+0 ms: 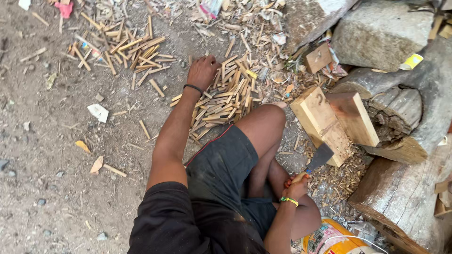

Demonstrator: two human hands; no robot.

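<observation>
My left hand, a black band on its wrist, reaches out to a pile of thin split wooden sticks on the dirt. Its fingers curl down onto the top of the pile. My right hand, wearing a green and yellow wristband, grips the wooden handle of a broad-bladed cleaver. The blade points up toward a pale squared wooden block that leans on a log. My bent knee lies between the two hands.
A second scatter of sticks lies at the upper left. Thick logs and large stones crowd the right side. A small wood block, chips, a yellow sack and paper scraps litter the ground.
</observation>
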